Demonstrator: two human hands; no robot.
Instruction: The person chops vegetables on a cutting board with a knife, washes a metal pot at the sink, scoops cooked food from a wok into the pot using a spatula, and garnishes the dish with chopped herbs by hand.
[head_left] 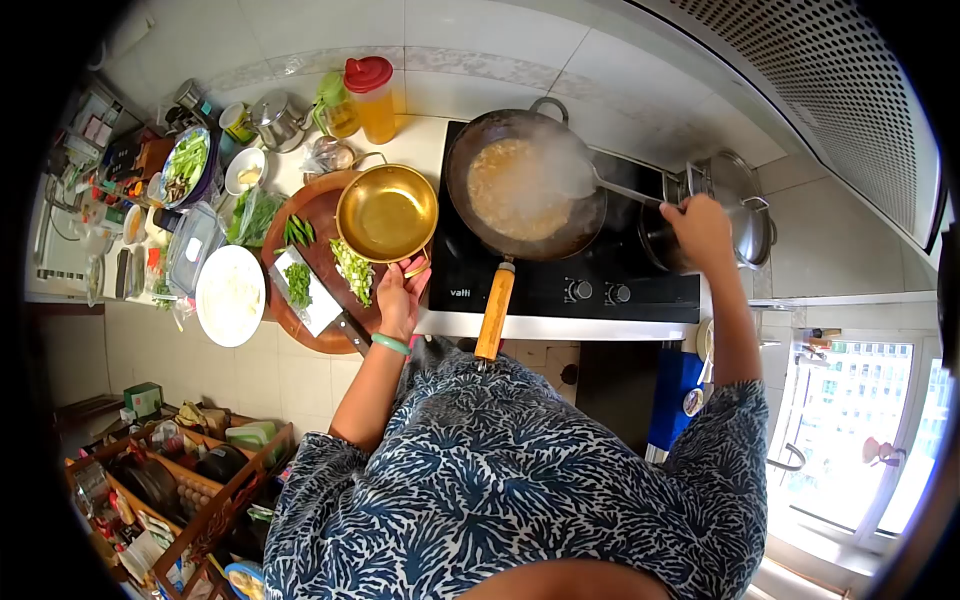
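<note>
My left hand (402,290) holds a golden bowl (387,213) by its near loop handle, over the right edge of a round wooden board (325,325). The bowl looks empty. On the board are chopped scallions (352,268), green pieces (299,231) and a cleaver (318,300) with chopped greens on its blade. My right hand (698,228) is closed round the handle of a metal ladle (625,190), whose head is hidden by steam in the wok (460,185). Brownish food in liquid (515,190) steams there.
The wok's wooden handle (495,312) points toward my body. A steel pot (745,215) stands right of the wok on the black stove (540,283). Behind the board are a red-lidded oil jug (374,105) and a steel jar (277,120). A white plate (230,296) lies left.
</note>
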